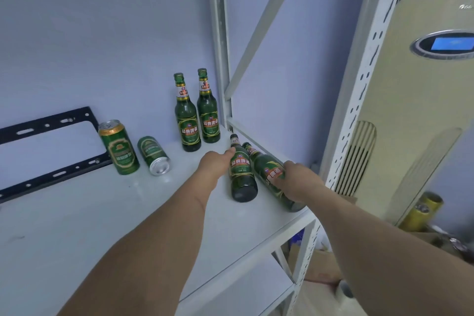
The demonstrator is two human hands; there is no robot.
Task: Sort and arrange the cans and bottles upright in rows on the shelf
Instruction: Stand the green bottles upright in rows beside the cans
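Note:
Two green beer bottles lie side by side on the white shelf [102, 213], necks pointing to the back. My left hand [214, 161] curls round the upper body of the left lying bottle [242, 179]. My right hand [298, 178] grips the body of the right lying bottle [266, 169], near the shelf's right edge. Two more green bottles stand upright at the back: one [186, 120] on the left, another [208, 113] beside it. Further left a green can [118, 147] stands upright, and a second green can [154, 155] lies on its side.
A black metal bracket [48, 123] leans against the wall at the back left. White shelf posts [219, 41] rise at the back right. Right of the shelf stands a floor air conditioner [420, 84], with gold tape rolls [423, 210] and cardboard boxes below it.

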